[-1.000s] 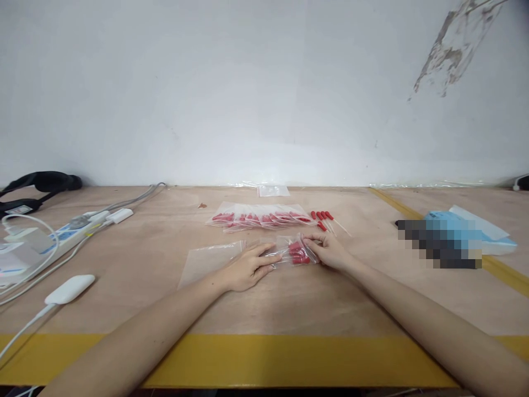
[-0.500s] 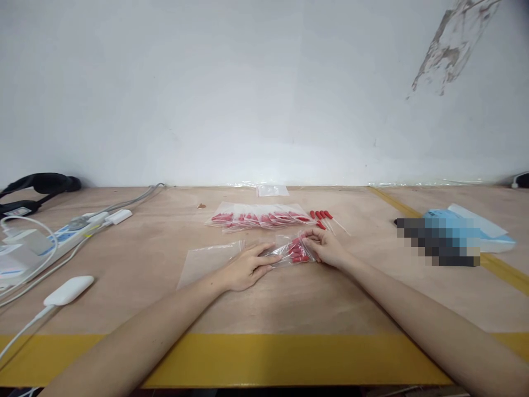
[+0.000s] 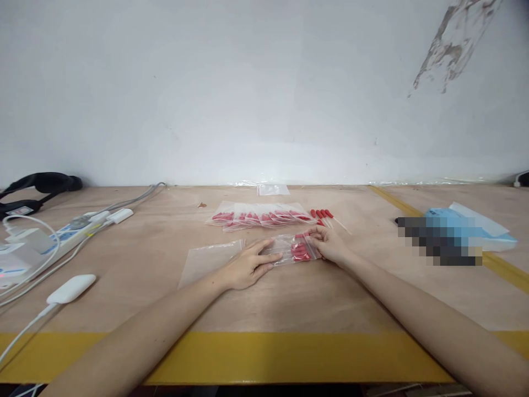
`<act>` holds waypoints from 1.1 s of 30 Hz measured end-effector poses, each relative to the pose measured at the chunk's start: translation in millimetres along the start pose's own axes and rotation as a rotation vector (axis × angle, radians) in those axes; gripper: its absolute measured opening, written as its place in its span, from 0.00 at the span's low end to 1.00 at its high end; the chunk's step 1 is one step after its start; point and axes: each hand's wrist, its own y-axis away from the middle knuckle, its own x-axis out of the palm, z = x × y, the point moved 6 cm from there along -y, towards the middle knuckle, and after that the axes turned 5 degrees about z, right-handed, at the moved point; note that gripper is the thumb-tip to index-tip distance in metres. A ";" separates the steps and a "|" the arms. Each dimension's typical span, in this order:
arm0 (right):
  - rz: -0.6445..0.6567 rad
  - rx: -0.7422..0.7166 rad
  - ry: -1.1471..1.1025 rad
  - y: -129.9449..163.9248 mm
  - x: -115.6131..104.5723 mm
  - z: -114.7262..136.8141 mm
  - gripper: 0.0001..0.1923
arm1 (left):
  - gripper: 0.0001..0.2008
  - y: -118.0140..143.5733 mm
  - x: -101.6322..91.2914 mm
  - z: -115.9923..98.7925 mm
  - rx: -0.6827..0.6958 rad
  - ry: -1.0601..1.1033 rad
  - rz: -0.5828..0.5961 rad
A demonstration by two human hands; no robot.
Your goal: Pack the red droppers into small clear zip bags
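A clear zip bag [image 3: 285,255] lies flat on the table between my hands, with several red-ended pieces [image 3: 301,251] inside, their red ends toward the right. My left hand [image 3: 250,267] rests on the bag's left end, fingers stretched out and lying flat. At the opposite end, my right hand [image 3: 328,242] pinches the bag's edge between thumb and fingers. Several loose red-ended pieces [image 3: 321,214] with thin pale stems lie just beyond my right hand. Another clear bag [image 3: 209,260] lies flat, partly under my left hand and forearm.
Behind the hands, filled bags [image 3: 260,215] overlap in a row, and a small clear packet [image 3: 273,189] lies near the wall. A power strip [image 3: 78,231], cables and a white device [image 3: 72,288] occupy the left. At right are a blue packet [image 3: 491,237] and a blurred dark item.
The bag's right end now lies flatter and straighter, its red-ended pieces closer together. My right hand has shifted slightly right, still pinching the edge; my left hand stays nearly in place.
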 end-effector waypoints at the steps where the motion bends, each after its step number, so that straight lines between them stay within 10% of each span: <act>1: 0.018 -0.003 0.006 -0.1 0.9 1.2 0.12 | 0.17 -0.1 0.2 0.1 0.001 -0.001 0.000; 12: -0.087 -0.009 0.133 -9.0 -0.3 -5.2 0.10 | 0.17 -0.9 1.7 1.0 -0.003 0.001 0.020; 17: 0.081 -0.044 0.251 -3.2 3.3 4.9 0.13 | 0.17 -0.2 2.0 1.0 0.008 -0.017 0.016; 22: -0.140 -0.264 0.541 7.6 -27.5 29.9 0.15 | 0.17 -1.8 -6.1 -8.3 0.057 -0.190 -0.020; 27: 0.150 -0.545 0.739 18.9 -10.5 39.5 0.21 | 0.17 -4.4 -10.7 -18.9 0.084 -0.418 -0.007; 33: 0.121 -0.524 0.573 20.8 -6.9 40.3 0.10 | 0.17 -0.8 -19.8 -5.8 -0.059 -0.364 -0.151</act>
